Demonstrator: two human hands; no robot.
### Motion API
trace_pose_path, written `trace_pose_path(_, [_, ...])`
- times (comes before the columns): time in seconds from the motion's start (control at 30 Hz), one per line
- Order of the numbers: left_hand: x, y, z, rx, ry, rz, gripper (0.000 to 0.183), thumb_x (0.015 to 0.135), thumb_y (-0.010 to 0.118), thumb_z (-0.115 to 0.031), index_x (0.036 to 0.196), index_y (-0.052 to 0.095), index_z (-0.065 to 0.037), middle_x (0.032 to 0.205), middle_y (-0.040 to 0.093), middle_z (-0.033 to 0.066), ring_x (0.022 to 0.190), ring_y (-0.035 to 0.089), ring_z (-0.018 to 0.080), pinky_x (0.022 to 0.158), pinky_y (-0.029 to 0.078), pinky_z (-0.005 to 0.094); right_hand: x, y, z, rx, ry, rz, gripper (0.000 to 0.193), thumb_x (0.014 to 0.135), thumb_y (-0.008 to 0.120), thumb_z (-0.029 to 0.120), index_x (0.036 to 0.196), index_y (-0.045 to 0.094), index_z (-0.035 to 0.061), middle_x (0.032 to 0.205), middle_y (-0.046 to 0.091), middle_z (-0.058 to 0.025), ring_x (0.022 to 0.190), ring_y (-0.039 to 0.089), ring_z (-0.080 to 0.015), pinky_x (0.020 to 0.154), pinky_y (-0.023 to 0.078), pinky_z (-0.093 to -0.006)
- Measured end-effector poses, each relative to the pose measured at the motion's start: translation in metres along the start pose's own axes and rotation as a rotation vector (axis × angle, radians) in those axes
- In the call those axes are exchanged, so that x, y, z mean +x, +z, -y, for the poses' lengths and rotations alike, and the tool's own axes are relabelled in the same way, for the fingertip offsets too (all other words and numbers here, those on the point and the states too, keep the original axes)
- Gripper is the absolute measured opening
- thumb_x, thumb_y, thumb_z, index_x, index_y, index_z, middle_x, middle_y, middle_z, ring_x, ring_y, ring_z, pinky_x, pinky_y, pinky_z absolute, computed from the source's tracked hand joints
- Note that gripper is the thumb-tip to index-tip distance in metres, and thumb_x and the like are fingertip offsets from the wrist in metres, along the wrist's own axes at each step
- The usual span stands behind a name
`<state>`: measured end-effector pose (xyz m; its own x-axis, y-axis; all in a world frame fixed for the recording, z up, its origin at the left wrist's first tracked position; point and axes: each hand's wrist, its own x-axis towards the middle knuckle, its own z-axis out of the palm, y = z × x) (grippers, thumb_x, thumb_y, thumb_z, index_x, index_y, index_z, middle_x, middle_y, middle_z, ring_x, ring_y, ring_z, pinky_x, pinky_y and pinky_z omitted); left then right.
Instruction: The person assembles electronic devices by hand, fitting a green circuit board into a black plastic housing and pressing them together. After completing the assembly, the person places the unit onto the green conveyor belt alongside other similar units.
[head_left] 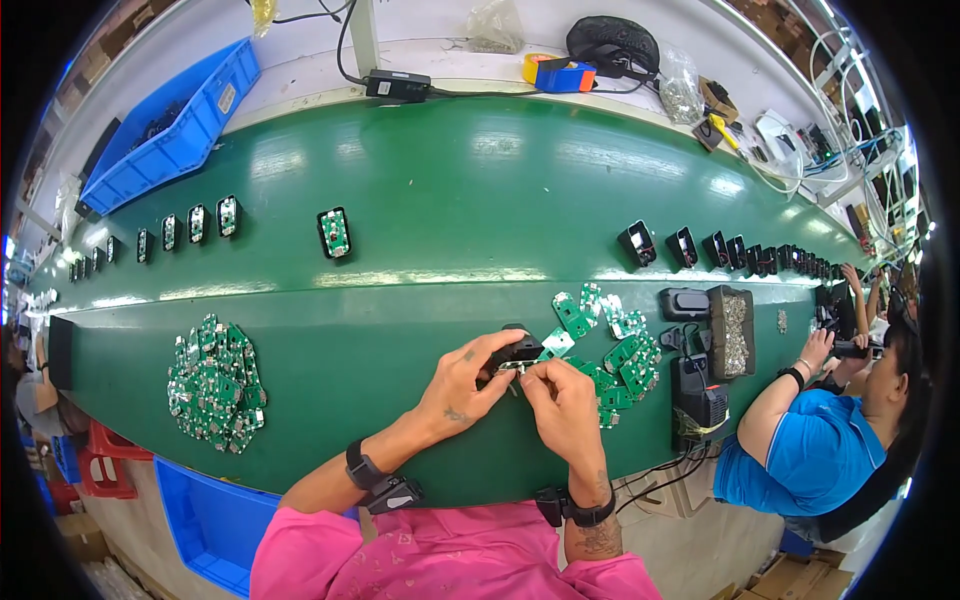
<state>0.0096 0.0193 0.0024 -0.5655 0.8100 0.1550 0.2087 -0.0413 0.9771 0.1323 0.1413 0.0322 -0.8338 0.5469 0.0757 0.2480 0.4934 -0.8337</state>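
My left hand (458, 392) is closed round a small black plastic housing (522, 347), held above the green bench near its front edge. The fingertips of my right hand (562, 405) are pinched together at the housing's near side. Whatever sits between them is too small to make out. Just beyond my right hand lies a loose pile of green circuit boards (622, 372). A bigger heap of green circuit boards (215, 385) rests to the left. Farther back, a single black housing with a board in it (334, 233) stands on the bench.
Black housings (683, 247) form a row at the right; filled ones (197, 223) line the left. A tray of small metal parts (733, 335) sits beside a black corded device (700, 398). A co-worker in blue (815, 445) sits at right. A blue crate (175, 125) stands back left.
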Motion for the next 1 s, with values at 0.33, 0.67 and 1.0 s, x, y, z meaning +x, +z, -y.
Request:
trace_pose_path(0.33, [-0.002,0.004,0.004,0.12,0.154,-0.064,0.051,0.086,0.068,0.004,0.133,0.054,-0.007,0.121,0.064,0.0162,0.098,0.07,0.0232,0.081,0.061,0.0328,0.0,0.007,-0.001,0.024,-0.03,-0.094,0.011,0.089,0.064,0.004,0.08,0.065,-0.0029,0.065,0.056,0.002,0.057,0.045,-0.0036,0.05,0.036,-0.0252])
trace_pose_path(0.67, [-0.008,0.011,0.007,0.197,0.195,-0.168,0.053,0.082,0.07,0.004,0.132,0.055,-0.007,0.122,0.062,0.0175,0.095,0.07,0.0255,0.079,0.062,0.0335,-0.008,0.015,-0.002,0.357,0.372,-0.076,0.011,0.09,0.064,0.006,0.083,0.064,-0.0032,0.072,0.06,-0.0089,0.056,0.052,-0.0141,0.051,0.04,-0.029])
trace_pose_path(1.0, [-0.005,0.007,0.0,0.003,0.042,-0.106,0.05,0.084,0.07,0.004,0.13,0.056,-0.006,0.118,0.065,0.0161,0.094,0.071,0.022,0.08,0.062,0.0333,-0.006,0.01,0.006,-0.057,-0.107,-0.168,0.006,0.087,0.065,0.004,0.086,0.063,-0.0015,0.072,0.059,-0.011,0.058,0.057,-0.0208,0.052,0.044,-0.0324])
